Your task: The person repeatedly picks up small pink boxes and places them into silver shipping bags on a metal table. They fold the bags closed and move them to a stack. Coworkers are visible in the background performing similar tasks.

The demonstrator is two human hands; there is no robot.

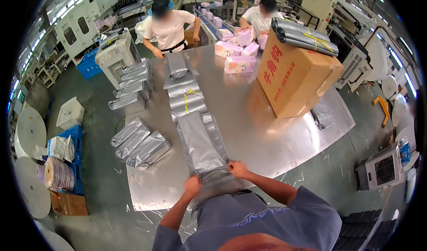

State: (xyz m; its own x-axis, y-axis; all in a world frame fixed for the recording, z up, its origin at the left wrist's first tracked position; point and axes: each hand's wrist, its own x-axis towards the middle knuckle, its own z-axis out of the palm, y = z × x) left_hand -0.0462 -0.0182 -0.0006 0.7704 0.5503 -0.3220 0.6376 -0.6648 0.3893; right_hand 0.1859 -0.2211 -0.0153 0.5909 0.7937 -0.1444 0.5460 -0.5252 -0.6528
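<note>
A silver-grey plastic bag [200,139] lies lengthwise on the metal table, its near end at my body. My left hand [192,186] is closed on the bag's near left corner. At the near right corner, my right hand [238,169] pinches the bag's edge. Between my hands the plastic is creased and pulled across. Whether an item sits inside it is hidden. Beyond it lie a silver bundle [180,103] tied with a yellow strap and a filled silver bag [178,66].
Filled silver bags [141,142] stand in groups along the table's left side. A tall cardboard carton [296,73] with a silver roll [307,37] on top stands at right. Pink packages [240,65] lie at the far edge, where two co-workers stand.
</note>
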